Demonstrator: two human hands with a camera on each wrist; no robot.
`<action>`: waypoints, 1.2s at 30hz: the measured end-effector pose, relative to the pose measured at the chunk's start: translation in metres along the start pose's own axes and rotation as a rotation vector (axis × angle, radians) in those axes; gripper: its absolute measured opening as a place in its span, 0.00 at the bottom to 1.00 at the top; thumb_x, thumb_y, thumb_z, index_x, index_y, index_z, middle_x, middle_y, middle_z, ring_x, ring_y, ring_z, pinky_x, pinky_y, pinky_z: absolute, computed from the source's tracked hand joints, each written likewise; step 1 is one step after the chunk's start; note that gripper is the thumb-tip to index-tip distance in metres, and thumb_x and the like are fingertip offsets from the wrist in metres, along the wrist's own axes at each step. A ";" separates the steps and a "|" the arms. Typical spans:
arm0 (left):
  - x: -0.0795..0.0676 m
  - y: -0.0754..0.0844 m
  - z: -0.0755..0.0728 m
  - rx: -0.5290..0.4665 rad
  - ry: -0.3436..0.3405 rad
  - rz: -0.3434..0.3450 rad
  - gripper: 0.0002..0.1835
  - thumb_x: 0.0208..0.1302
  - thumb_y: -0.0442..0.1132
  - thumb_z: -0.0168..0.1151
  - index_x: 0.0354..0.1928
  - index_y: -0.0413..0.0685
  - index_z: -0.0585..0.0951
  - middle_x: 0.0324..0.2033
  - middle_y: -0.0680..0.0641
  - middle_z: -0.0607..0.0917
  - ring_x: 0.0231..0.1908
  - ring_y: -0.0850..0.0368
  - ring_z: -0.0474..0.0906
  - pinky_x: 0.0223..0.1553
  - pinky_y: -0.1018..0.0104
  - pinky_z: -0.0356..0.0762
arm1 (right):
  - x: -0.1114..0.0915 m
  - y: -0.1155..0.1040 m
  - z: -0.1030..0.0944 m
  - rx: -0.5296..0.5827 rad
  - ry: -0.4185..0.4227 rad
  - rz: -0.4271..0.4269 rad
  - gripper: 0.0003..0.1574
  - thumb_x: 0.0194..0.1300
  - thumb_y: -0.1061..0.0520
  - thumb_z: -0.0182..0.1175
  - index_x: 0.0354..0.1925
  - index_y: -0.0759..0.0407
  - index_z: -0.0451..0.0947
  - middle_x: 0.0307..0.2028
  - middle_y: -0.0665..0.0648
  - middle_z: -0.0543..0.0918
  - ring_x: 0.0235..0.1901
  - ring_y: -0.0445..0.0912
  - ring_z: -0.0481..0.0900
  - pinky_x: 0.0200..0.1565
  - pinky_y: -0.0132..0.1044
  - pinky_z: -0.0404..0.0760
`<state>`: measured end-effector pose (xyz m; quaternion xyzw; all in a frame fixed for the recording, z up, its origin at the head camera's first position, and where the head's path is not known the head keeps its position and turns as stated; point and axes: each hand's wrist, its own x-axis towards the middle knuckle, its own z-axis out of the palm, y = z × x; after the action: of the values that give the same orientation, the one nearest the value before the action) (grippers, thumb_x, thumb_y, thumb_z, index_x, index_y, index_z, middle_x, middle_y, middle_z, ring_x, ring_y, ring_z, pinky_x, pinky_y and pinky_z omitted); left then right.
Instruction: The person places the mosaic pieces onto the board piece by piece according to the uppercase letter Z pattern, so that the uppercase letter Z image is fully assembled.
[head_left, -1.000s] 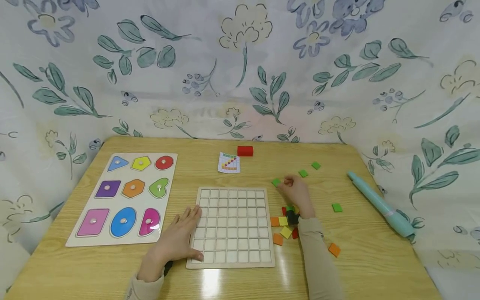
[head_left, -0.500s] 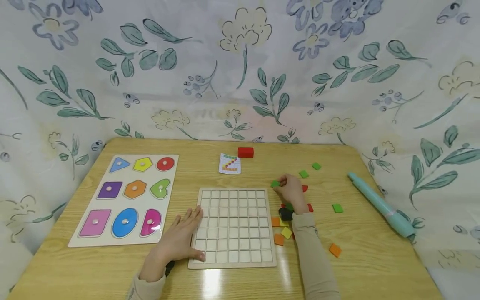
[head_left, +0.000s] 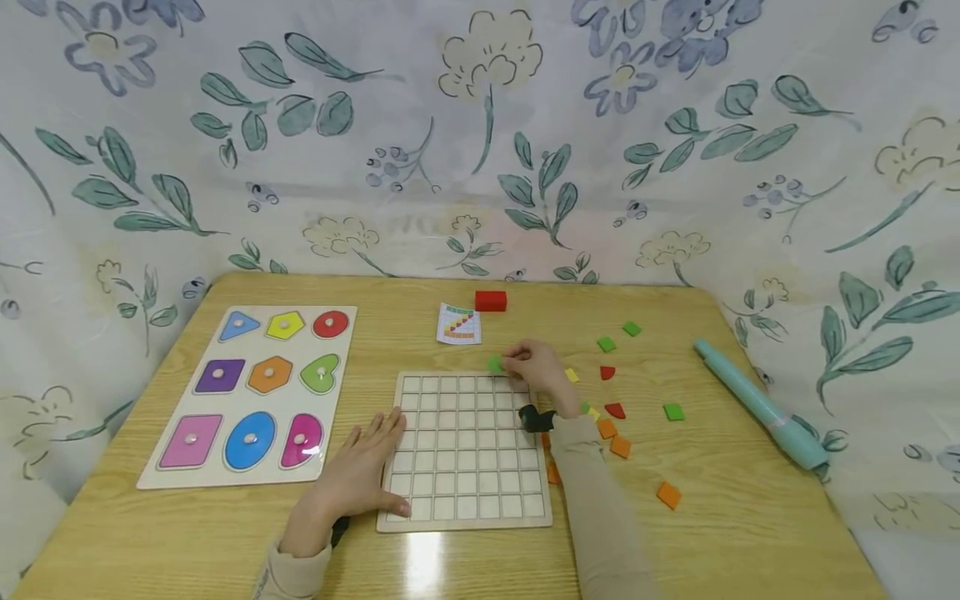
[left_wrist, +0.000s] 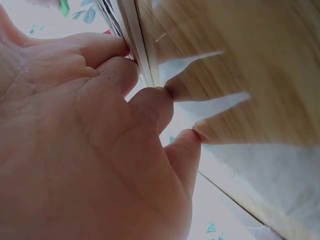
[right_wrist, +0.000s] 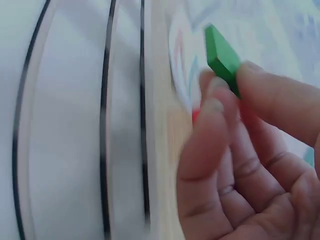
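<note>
A green square tile (right_wrist: 222, 55) is pinched between the thumb and fingers of my right hand (head_left: 536, 367), over the far edge of a wooden grid board (head_left: 467, 527). The board's visible square cells hold no tiles. My left hand (head_left: 358, 471) lies with spread fingers along the board's left edge, its thumb at the near left corner. In the left wrist view the fingertips (left_wrist: 187, 137) rest at the board's edge. A small printed pattern card (head_left: 459, 325) lies beyond the board, showing coloured rows on a grid.
Loose green (head_left: 673, 412), orange (head_left: 669, 496), yellow and red pieces lie right of the board, some behind the right arm. A red block (head_left: 491, 302) stands by the card. A shape puzzle board (head_left: 247, 400) lies at left; a teal tube-like object (head_left: 761, 408) at right.
My right hand has carried the green tile left from beside the pieces to above the board's far edge, uncovering several pieces. The left hand stays in place.
</note>
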<state>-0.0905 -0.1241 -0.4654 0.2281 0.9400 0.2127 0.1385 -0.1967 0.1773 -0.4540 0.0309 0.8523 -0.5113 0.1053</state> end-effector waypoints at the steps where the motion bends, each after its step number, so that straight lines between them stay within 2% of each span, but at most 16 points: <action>1: 0.000 0.000 0.000 -0.001 0.003 0.001 0.68 0.32 0.62 0.78 0.74 0.36 0.55 0.75 0.39 0.53 0.74 0.35 0.47 0.72 0.33 0.45 | 0.002 -0.005 0.009 0.007 -0.036 0.001 0.11 0.66 0.58 0.61 0.44 0.64 0.79 0.34 0.59 0.84 0.29 0.44 0.81 0.32 0.32 0.81; 6: 0.000 -0.001 0.002 -0.007 0.005 0.006 0.68 0.32 0.62 0.78 0.74 0.36 0.55 0.75 0.39 0.53 0.74 0.35 0.47 0.71 0.33 0.46 | 0.006 -0.025 0.054 -0.026 -0.148 -0.012 0.09 0.65 0.58 0.63 0.40 0.62 0.81 0.32 0.58 0.85 0.27 0.41 0.81 0.32 0.30 0.82; 9: 0.000 0.000 0.005 -0.008 0.004 0.006 0.68 0.32 0.62 0.78 0.74 0.37 0.55 0.75 0.40 0.53 0.74 0.36 0.48 0.71 0.34 0.46 | 0.006 -0.032 0.074 -0.117 -0.134 -0.054 0.07 0.63 0.58 0.64 0.37 0.61 0.82 0.31 0.58 0.86 0.25 0.40 0.79 0.30 0.29 0.79; 12: 0.001 0.001 0.006 -0.010 0.003 0.006 0.68 0.32 0.62 0.78 0.74 0.37 0.55 0.75 0.40 0.54 0.74 0.36 0.48 0.71 0.34 0.47 | 0.006 -0.039 0.085 -0.185 -0.086 -0.081 0.05 0.62 0.59 0.64 0.33 0.60 0.83 0.30 0.57 0.86 0.25 0.40 0.77 0.29 0.28 0.76; 16: 0.001 0.004 0.004 -0.012 0.003 0.011 0.68 0.32 0.62 0.78 0.73 0.37 0.56 0.75 0.39 0.54 0.74 0.35 0.49 0.71 0.33 0.47 | 0.004 -0.043 0.091 -0.237 -0.011 -0.098 0.03 0.60 0.61 0.64 0.31 0.60 0.83 0.29 0.56 0.85 0.25 0.40 0.74 0.29 0.27 0.74; 19: 0.000 0.004 0.003 -0.003 0.010 0.016 0.67 0.32 0.62 0.78 0.73 0.36 0.56 0.75 0.39 0.55 0.74 0.35 0.49 0.71 0.33 0.48 | 0.004 -0.043 0.094 -0.232 0.000 -0.122 0.03 0.59 0.61 0.65 0.30 0.61 0.84 0.28 0.57 0.85 0.25 0.40 0.74 0.28 0.27 0.73; 24: -0.002 0.001 0.002 -0.006 0.010 0.015 0.67 0.33 0.62 0.78 0.73 0.36 0.56 0.75 0.39 0.54 0.74 0.35 0.48 0.71 0.34 0.47 | 0.006 -0.034 0.092 -0.153 -0.048 -0.106 0.06 0.61 0.57 0.66 0.35 0.60 0.84 0.31 0.56 0.85 0.26 0.40 0.75 0.29 0.27 0.74; 27: -0.003 -0.001 0.002 -0.014 0.001 0.007 0.67 0.33 0.62 0.78 0.74 0.37 0.55 0.75 0.40 0.53 0.74 0.36 0.47 0.72 0.34 0.46 | 0.008 -0.030 0.084 -0.091 -0.042 -0.066 0.10 0.62 0.55 0.65 0.40 0.59 0.83 0.34 0.56 0.84 0.29 0.41 0.75 0.31 0.28 0.73; 29: -0.004 -0.002 0.001 -0.014 -0.001 -0.005 0.68 0.33 0.61 0.79 0.74 0.38 0.55 0.75 0.41 0.53 0.75 0.37 0.46 0.72 0.35 0.45 | 0.009 -0.029 0.079 -0.070 -0.029 -0.073 0.12 0.63 0.56 0.65 0.43 0.60 0.83 0.36 0.57 0.83 0.30 0.42 0.74 0.31 0.29 0.73; 32: -0.006 -0.003 -0.001 -0.012 0.006 -0.018 0.68 0.32 0.60 0.79 0.74 0.38 0.56 0.75 0.41 0.53 0.75 0.37 0.47 0.72 0.35 0.44 | 0.010 -0.033 0.078 -0.095 -0.048 -0.118 0.12 0.62 0.55 0.66 0.42 0.61 0.83 0.35 0.58 0.84 0.30 0.43 0.75 0.30 0.29 0.73; 36: -0.004 -0.002 -0.002 -0.013 0.007 -0.005 0.67 0.32 0.61 0.79 0.73 0.37 0.56 0.75 0.40 0.54 0.74 0.36 0.47 0.72 0.34 0.45 | 0.009 -0.040 0.084 -0.183 -0.128 -0.136 0.13 0.58 0.55 0.69 0.40 0.61 0.82 0.33 0.55 0.82 0.29 0.42 0.74 0.31 0.29 0.73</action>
<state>-0.0883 -0.1284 -0.4644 0.2240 0.9396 0.2193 0.1371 -0.1994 0.0837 -0.4598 -0.0693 0.8871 -0.4383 0.1267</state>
